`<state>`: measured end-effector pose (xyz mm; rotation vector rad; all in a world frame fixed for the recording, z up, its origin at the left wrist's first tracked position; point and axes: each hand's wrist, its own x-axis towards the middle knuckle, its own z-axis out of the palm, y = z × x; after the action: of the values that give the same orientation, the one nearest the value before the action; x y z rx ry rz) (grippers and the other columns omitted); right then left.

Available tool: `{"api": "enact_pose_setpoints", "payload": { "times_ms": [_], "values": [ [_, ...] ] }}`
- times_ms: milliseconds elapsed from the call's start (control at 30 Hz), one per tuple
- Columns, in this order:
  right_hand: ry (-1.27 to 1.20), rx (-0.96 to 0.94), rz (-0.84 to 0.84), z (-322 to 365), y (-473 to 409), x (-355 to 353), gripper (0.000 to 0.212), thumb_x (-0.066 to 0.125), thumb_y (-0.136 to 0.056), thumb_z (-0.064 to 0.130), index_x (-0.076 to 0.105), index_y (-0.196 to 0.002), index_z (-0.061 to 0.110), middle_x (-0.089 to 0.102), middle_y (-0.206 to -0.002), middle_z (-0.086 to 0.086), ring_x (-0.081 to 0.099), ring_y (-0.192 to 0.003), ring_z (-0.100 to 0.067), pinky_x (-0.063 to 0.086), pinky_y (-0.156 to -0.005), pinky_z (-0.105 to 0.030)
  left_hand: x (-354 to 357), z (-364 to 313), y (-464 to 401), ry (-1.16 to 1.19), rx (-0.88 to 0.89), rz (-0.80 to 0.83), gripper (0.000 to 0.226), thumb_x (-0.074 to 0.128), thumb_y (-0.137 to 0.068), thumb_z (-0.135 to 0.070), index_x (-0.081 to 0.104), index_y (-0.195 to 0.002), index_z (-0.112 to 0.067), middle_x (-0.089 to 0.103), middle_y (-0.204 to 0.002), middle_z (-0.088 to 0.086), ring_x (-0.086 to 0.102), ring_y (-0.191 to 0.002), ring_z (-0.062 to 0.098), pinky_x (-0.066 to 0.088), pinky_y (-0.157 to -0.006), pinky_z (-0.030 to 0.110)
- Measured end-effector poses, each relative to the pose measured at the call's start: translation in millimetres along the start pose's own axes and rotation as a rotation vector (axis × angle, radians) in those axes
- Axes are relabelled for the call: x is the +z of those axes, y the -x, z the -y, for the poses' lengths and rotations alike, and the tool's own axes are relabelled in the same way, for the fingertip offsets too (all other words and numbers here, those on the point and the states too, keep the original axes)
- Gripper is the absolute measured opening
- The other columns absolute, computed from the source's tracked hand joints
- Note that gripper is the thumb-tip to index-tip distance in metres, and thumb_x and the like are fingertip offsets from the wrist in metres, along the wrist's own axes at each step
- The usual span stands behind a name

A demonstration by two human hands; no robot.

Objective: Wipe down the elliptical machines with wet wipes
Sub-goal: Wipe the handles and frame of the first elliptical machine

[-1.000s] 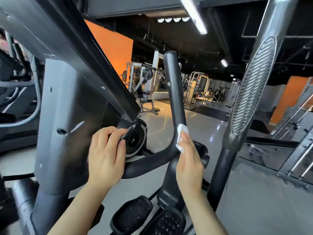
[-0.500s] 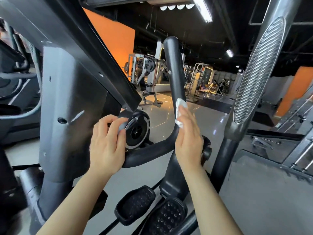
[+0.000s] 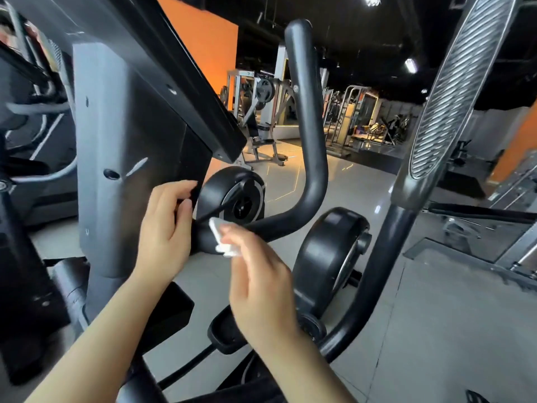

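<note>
A black curved handlebar [image 3: 313, 158] of the elliptical machine rises in the middle of the view and bends left toward the grey console column [image 3: 116, 146]. My right hand [image 3: 261, 280] pinches a small folded white wet wipe [image 3: 220, 241] against the low horizontal stretch of that bar, close to its joint. My left hand [image 3: 167, 225] grips the edge of the column beside the round black pivot cover [image 3: 235, 199], fingers curled around it.
A grey ribbed moving arm [image 3: 453, 91] stands at the right, with a second black wheel housing [image 3: 328, 251] below it. A black pedal [image 3: 223, 333] lies under my right wrist. Other gym machines [image 3: 255, 112] and a glossy grey floor fill the background.
My right hand slid the wipe down from the upright part of the handlebar to its low bend near the joint. The view tilted downward. My left hand stayed on the column edge.
</note>
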<state>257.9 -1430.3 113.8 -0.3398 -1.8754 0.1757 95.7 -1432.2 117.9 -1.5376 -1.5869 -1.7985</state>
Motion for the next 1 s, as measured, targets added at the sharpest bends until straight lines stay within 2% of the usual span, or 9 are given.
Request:
{"api": "enact_pose_setpoints", "payload": {
  "times_ms": [133, 233, 333, 433, 533, 633, 767, 867, 1000],
  "values": [
    [0.274, 0.076, -0.231, -53, -25, -48, 0.031, 0.041, -0.095, 0.005, 0.063, -0.115, -0.001, 0.068, -0.119, -0.009, 0.065, -0.110, -0.020, 0.054, -0.091, -0.029, -35, 4, 43, -0.075, -0.115, -0.112, 0.026, 0.044, -0.096, -0.011, 0.061, -0.115, -0.008, 0.053, -0.105, -0.015, 0.052, -0.102, -0.004, 0.040, -0.092, 0.011],
    [0.418, 0.077, -0.115, -70, -18, -30, 0.030, 0.043, -0.094, 0.003, 0.064, -0.116, -0.001, 0.070, -0.114, -0.014, 0.065, -0.106, -0.029, 0.058, -0.082, -0.045, -51, 6, 60, -0.232, -0.120, -0.121, 0.026, 0.046, -0.094, -0.009, 0.062, -0.113, -0.004, 0.055, -0.108, -0.004, 0.053, -0.100, 0.012, 0.035, -0.092, 0.012],
    [0.387, 0.025, -0.101, -42, 0, 16, 0.026, 0.045, -0.092, -0.001, 0.067, -0.105, -0.004, 0.069, -0.115, -0.016, 0.060, -0.115, -0.027, 0.053, -0.094, -0.045, -67, 9, 65, -0.337, -0.102, -0.084, 0.027, 0.045, -0.094, -0.012, 0.064, -0.111, -0.003, 0.060, -0.108, 0.008, 0.052, -0.104, 0.024, 0.034, -0.093, 0.020],
    [0.367, -0.043, -0.051, -9, -9, 46, 0.024, 0.043, -0.088, -0.003, 0.066, -0.092, -0.001, 0.071, -0.095, -0.013, 0.066, -0.100, -0.030, 0.052, -0.096, -0.043, -86, 8, 67, -0.384, -0.084, -0.090, 0.026, 0.046, -0.093, -0.010, 0.066, -0.108, -0.002, 0.060, -0.108, 0.011, 0.052, -0.101, 0.025, 0.035, -0.088, 0.027],
    [0.403, -0.046, 0.090, 10, -24, 50, 0.022, 0.044, -0.076, -0.008, 0.062, -0.083, 0.003, 0.066, -0.077, -0.011, 0.064, -0.077, -0.031, 0.056, -0.074, -0.036, -98, 7, 72, -0.395, -0.087, -0.145, 0.024, 0.048, -0.092, -0.006, 0.066, -0.107, -0.002, 0.058, -0.108, 0.009, 0.052, -0.100, 0.024, 0.035, -0.087, 0.025],
    [0.309, -0.006, 0.258, 3, -35, 22, 0.022, 0.050, -0.078, -0.004, 0.063, -0.093, 0.004, 0.065, -0.080, -0.011, 0.059, -0.071, -0.029, 0.043, -0.056, -0.032, -98, 7, 79, -0.378, -0.086, -0.155, 0.023, 0.049, -0.090, -0.004, 0.066, -0.106, -0.001, 0.054, -0.108, 0.001, 0.052, -0.099, 0.025, 0.036, -0.086, 0.027],
    [0.444, 0.077, -0.052, -41, -48, -36, 0.021, 0.050, -0.087, -0.005, 0.063, -0.101, 0.004, 0.069, -0.090, -0.012, 0.063, -0.082, -0.033, 0.047, -0.070, -0.037, -85, 4, 85, -0.329, -0.074, -0.111, 0.025, 0.047, -0.090, -0.006, 0.066, -0.106, -0.001, 0.055, -0.106, -0.001, 0.052, -0.100, 0.026, 0.034, -0.089, 0.025],
    [0.639, 0.078, 0.029, -64, -37, -37, 0.022, 0.056, -0.079, -0.013, 0.062, -0.094, 0.003, 0.067, -0.088, -0.015, 0.063, -0.085, -0.038, 0.049, -0.076, -0.042, -74, 1, 85, -0.301, -0.084, -0.082, 0.029, 0.043, -0.092, -0.015, 0.065, -0.107, -0.002, 0.059, -0.106, 0.006, 0.054, -0.101, 0.030, 0.034, -0.092, 0.028],
    [0.520, 0.036, -0.047, -43, -22, -2, 0.023, 0.046, -0.077, -0.010, 0.062, -0.086, 0.002, 0.065, -0.080, -0.011, 0.057, -0.083, -0.027, 0.048, -0.084, -0.038, -65, -9, 85, -0.261, -0.129, -0.067, 0.026, 0.046, -0.093, -0.011, 0.064, -0.110, -0.007, 0.058, -0.109, 0.003, 0.051, -0.104, 0.027, 0.031, -0.096, 0.022]
  ]
}}
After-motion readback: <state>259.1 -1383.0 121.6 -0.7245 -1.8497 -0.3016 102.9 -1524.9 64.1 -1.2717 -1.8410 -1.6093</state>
